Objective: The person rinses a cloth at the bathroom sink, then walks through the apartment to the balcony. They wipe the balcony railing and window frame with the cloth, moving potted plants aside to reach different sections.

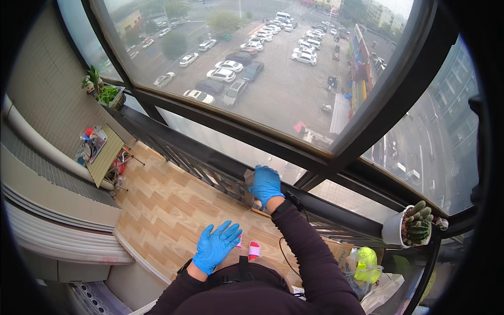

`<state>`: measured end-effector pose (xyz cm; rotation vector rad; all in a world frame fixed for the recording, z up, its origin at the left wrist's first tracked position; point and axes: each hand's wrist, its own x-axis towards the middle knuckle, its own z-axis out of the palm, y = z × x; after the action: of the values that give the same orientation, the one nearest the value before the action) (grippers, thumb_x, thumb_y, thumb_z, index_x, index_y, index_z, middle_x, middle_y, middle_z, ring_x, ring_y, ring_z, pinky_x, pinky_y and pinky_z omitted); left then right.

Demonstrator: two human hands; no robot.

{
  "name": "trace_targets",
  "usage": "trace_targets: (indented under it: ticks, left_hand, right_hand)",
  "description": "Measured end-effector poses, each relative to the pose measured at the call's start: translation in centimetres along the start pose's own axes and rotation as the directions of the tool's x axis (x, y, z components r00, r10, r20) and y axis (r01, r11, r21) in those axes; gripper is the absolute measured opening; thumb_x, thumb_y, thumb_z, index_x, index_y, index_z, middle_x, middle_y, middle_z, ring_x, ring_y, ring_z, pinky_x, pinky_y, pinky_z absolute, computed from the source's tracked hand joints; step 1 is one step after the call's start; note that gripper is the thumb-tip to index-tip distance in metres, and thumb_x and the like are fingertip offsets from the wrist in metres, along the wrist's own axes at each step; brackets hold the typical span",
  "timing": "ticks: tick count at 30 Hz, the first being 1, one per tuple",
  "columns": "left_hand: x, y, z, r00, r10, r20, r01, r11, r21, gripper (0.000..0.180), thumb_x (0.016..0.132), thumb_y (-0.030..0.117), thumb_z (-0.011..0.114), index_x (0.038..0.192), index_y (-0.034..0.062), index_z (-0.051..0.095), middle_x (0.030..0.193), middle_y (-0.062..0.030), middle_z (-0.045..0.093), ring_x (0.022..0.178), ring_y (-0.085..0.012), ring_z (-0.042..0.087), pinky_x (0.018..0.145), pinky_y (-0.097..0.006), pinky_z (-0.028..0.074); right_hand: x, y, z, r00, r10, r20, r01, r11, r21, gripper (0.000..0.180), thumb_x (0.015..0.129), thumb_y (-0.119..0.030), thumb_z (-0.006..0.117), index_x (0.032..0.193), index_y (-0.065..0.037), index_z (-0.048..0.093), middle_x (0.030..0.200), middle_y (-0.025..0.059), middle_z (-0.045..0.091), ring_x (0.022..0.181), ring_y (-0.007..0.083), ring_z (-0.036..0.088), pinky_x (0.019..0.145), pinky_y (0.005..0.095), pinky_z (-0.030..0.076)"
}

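Note:
Both my hands wear blue gloves. My right hand [266, 185] is on the dark window rail [212, 156], its fingers bent over a grey-brown piece that looks like a cloth [248, 177]. Most of that piece is hidden under the glove. In front of my body, above the wood-patterned floor [168, 197], my left hand [217, 245] is held up with its palm showing. Its fingers are stretched out and it holds nothing.
To the right, a potted cactus [417, 224] stands by the window, with a plastic bag holding something yellow-green [366, 265] below. At the far left are a small folding table [106, 157] bearing items and a green planter [109, 96]. A dark cable [286, 254] hangs beside my right arm.

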<state>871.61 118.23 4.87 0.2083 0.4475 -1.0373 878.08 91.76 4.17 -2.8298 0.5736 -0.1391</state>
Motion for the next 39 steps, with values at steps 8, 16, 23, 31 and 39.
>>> trace_targets:
  ticks: [8, 16, 23, 31, 39]
  left_hand:
    - [2.1, -0.8, 0.5, 0.996, -0.089, -0.018, 0.090, 0.990, 0.106, 0.064, 0.093, 0.036, 0.049, 0.142, -0.0018, 0.030, 0.141, -0.0249, 0.040, 0.131, -0.0405, 0.038, 0.107, -0.051, 0.035]
    - [4.2, 4.0, -0.8, 0.991, -0.123, -0.057, 0.129, 0.985, 0.118, 0.063, 0.094, 0.038, 0.046, 0.140, -0.0022, 0.032, 0.141, -0.0233, 0.041, 0.131, -0.0399, 0.040, 0.107, -0.051, 0.035]
    - [3.9, 15.0, -2.3, 0.992, -0.121, -0.021, 0.123, 0.990, 0.071, 0.063, 0.094, 0.038, 0.046, 0.140, -0.0028, 0.033, 0.141, -0.0240, 0.040, 0.130, -0.0400, 0.040, 0.107, -0.052, 0.035]
    - [-0.5, 27.6, -5.8, 0.998, 0.027, -0.053, -0.034, 0.991, -0.126, 0.065, 0.092, 0.039, 0.047, 0.140, -0.0036, 0.034, 0.138, -0.0258, 0.043, 0.129, -0.0419, 0.041, 0.106, -0.052, 0.036]
    - [-2.1, 33.1, -3.1, 0.991, 0.129, -0.044, -0.128, 0.991, 0.036, 0.065, 0.092, 0.041, 0.049, 0.140, 0.0005, 0.034, 0.139, -0.0236, 0.043, 0.126, -0.0393, 0.044, 0.103, -0.050, 0.040]
  right_hand:
    - [-10.7, 11.1, -5.4, 0.992, 0.120, 0.032, -0.116, 0.989, -0.094, 0.069, 0.061, -0.026, 0.079, 0.121, -0.003, 0.053, 0.102, 0.0153, 0.063, 0.097, 0.0327, 0.061, 0.091, 0.0468, 0.044]
    - [-9.0, 9.6, -3.3, 0.996, 0.051, 0.070, -0.061, 0.987, 0.149, 0.090, 0.054, -0.019, 0.086, 0.131, 0.002, 0.045, 0.115, 0.0217, 0.058, 0.106, 0.0368, 0.055, 0.095, 0.0442, 0.042]
    - [3.1, -6.0, 0.9, 0.990, -0.137, 0.024, 0.136, 0.989, 0.053, 0.086, 0.065, -0.022, 0.081, 0.134, 0.006, 0.039, 0.122, 0.0226, 0.054, 0.108, 0.0385, 0.054, 0.099, 0.0459, 0.039]
    - [18.7, -25.5, 8.4, 0.975, -0.221, -0.024, 0.222, 0.973, 0.068, 0.078, 0.072, -0.015, 0.075, 0.135, 0.008, 0.035, 0.123, 0.0266, 0.052, 0.111, 0.0390, 0.053, 0.102, 0.0445, 0.039]
    - [19.6, -30.3, 8.0, 0.964, -0.227, -0.137, 0.263, 0.882, 0.390, 0.057, 0.089, -0.021, 0.061, 0.138, -0.001, 0.040, 0.140, 0.0176, 0.045, 0.129, 0.0297, 0.044, 0.110, 0.0423, 0.031]
